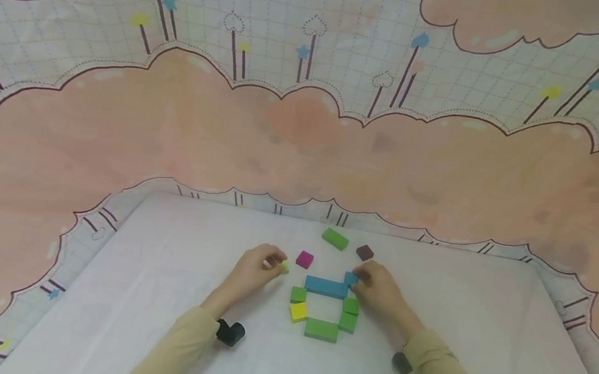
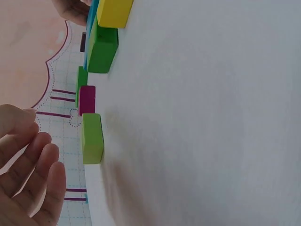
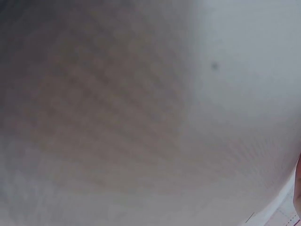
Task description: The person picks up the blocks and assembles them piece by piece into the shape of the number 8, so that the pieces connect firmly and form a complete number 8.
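Note:
My left hand hovers at the left of the blocks, its fingers loosely bent, next to a light green block. A gap separates the fingertips from this block in the left wrist view. My right hand pinches a small blue block at the right end of a long blue block. Below the long block, green blocks line the right side. A small green block and a yellow block line the left. A wider green block lies along the near side.
Beyond the long blue block lie a magenta block, another green block and a dark brown block. All sit on a white table with a patterned cloth behind it. The right wrist view is mostly blurred surface.

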Tool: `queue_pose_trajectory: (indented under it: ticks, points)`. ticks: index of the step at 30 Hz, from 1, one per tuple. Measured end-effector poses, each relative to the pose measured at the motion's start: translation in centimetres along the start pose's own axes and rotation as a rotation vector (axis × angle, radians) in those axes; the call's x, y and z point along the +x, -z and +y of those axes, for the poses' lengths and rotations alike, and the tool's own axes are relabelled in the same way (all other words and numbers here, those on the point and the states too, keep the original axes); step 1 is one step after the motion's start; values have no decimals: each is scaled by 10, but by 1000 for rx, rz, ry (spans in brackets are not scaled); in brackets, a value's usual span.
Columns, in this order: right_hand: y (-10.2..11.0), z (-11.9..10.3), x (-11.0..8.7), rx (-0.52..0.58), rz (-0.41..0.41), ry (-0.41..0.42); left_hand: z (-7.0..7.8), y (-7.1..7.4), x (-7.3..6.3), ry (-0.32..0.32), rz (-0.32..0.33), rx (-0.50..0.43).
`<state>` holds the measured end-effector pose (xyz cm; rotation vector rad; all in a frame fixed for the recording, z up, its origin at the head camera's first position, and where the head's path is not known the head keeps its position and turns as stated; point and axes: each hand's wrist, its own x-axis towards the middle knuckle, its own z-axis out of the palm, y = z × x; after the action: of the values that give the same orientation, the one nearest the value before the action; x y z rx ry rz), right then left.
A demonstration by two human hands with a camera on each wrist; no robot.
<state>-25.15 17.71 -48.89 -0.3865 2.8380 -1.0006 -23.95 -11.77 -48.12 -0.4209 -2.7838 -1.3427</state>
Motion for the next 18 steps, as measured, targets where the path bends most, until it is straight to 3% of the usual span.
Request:
queue_pose_trajectory:
  ticks: [5, 18]
  points:
    - [-1, 1, 0, -3, 7, -8, -6, 4, 3, 54, -11, 15]
    - [-3, 2, -1, -4, 11, -1, -23, 3, 11, 105, -56, 98]
